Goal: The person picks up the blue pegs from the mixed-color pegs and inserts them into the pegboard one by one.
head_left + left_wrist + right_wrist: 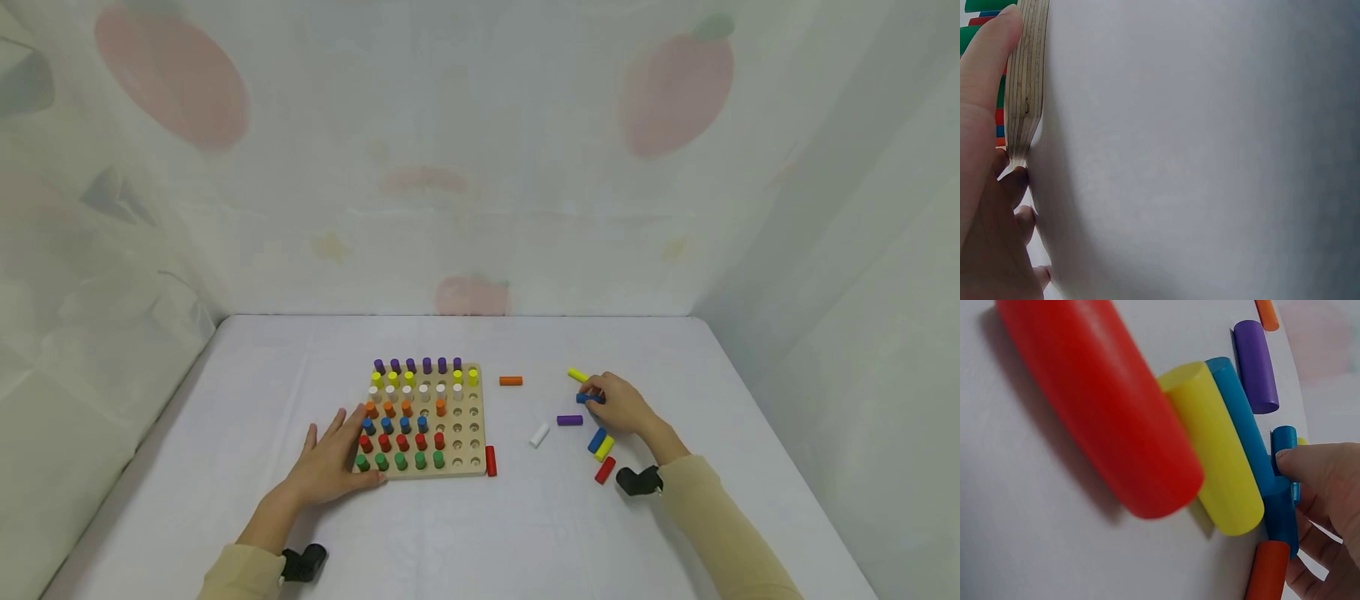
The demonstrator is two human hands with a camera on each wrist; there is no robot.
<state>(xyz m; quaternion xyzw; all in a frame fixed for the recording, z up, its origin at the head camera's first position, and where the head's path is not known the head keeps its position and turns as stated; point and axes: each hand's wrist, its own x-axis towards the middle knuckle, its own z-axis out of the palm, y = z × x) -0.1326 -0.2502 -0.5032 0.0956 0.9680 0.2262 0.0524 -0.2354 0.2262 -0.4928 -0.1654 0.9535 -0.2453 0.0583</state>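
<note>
1. BENCHSIDE: A person's right hand (621,407) pinches a loose blue peg (582,398) between thumb and fingers, above or on the white bench (450,542), well to the right of a wooden pegboard (466,421). Whether the peg touches the cloth cannot be told.

2. STEADYING: The left hand (322,471), fingers extended and relaxed around nothing, braces the pegboard's near-left corner, thumb at the near edge. Light, even pressure there should stop the board sliding.

3. CLOSE COMPANY: A yellow peg (577,375) lies just beyond the right fingers, and the right wrist view shows a second blue peg (1281,515) near them. A straight lift, rather than a drag, would likely spare both a knock.

4. FREE END: One end of the pinched peg juts clear of the fingers. Turned downward, that end would make a good tip for a hole.

5. LIKELY SPOT: Four standing blue pegs (404,426) lead to an empty hole (440,428) between an orange peg (440,408) and a red peg (438,440). An upright approach from above seems safest for those neighbours.
</note>
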